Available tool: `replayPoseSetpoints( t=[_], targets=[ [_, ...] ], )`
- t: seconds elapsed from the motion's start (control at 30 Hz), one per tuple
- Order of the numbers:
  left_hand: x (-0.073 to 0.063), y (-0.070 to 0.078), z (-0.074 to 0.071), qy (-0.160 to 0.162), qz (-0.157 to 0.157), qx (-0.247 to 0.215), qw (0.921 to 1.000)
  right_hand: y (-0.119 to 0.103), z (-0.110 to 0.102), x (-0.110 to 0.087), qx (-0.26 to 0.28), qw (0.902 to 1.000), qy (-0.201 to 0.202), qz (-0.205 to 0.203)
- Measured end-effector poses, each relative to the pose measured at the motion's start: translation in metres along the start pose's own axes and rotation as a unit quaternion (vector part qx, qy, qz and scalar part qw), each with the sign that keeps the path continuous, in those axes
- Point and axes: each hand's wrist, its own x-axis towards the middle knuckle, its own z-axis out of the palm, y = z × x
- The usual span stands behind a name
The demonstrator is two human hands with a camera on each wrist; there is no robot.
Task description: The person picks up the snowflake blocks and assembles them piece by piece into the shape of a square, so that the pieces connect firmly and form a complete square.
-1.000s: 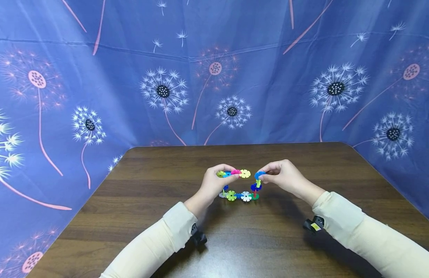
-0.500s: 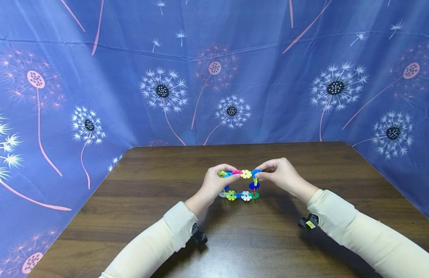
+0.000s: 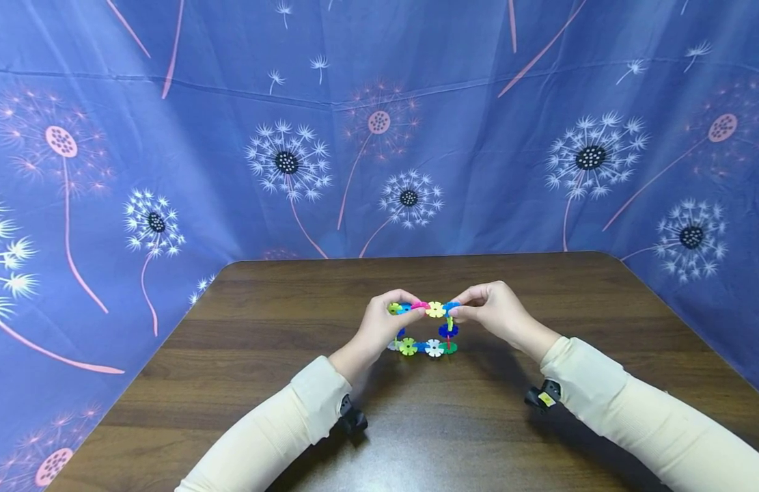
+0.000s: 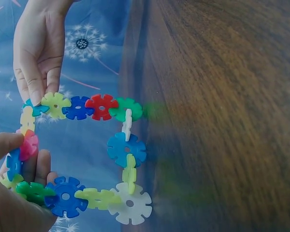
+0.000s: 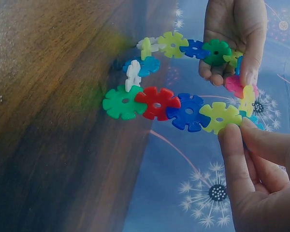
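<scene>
Several interlocking snowflake discs are linked into a square frame that stands upright at the middle of the table. My left hand pinches the pink disc on the frame's top side. At the top right corner, my right hand pinches a blue disc. Between the two hands sits a pale yellow disc, touching the pink and blue ones. Green, red and dark blue discs form the frame's right side in the right wrist view. My left fingers partly hide the left side.
The brown wooden table stretches out around the frame. Behind it hangs a blue cloth printed with dandelions. A small black camera is strapped to the left wrist and another camera to the right.
My right hand has moved left with the blue disc, closing the gap to the pale yellow disc. The frame's right side has swung in. My left hand has stayed nearly still.
</scene>
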Motion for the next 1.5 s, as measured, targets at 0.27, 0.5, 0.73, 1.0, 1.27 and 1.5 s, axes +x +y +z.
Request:
replayPoseSetpoints(
  t=[0.27,0.5,0.73,1.0,1.27,1.5],
  targets=[
    [0.001,0.001,0.000,-0.002,0.002,-0.005,1.0000,-0.003,0.000,0.000,-0.002,1.0000,-0.001,-0.010],
    [0.000,0.001,0.000,-0.009,-0.008,-0.017,0.9998,-0.005,0.002,0.000,-0.011,0.9999,0.004,-0.005],
    [0.000,0.000,0.000,-0.008,-0.011,-0.040,0.9991,-0.005,0.004,0.001,-0.014,0.9998,0.012,-0.005],
    [0.001,0.000,0.002,-0.006,-0.021,-0.050,0.9985,-0.007,0.006,0.000,-0.001,0.9998,0.020,0.002],
    [0.002,0.000,0.003,-0.003,-0.023,-0.050,0.9985,-0.010,0.007,0.000,-0.005,0.9997,0.023,0.010],
    [0.002,0.004,-0.001,-0.025,-0.017,-0.006,0.9995,-0.010,0.004,-0.001,-0.026,0.9994,0.020,0.010]
  ],
)
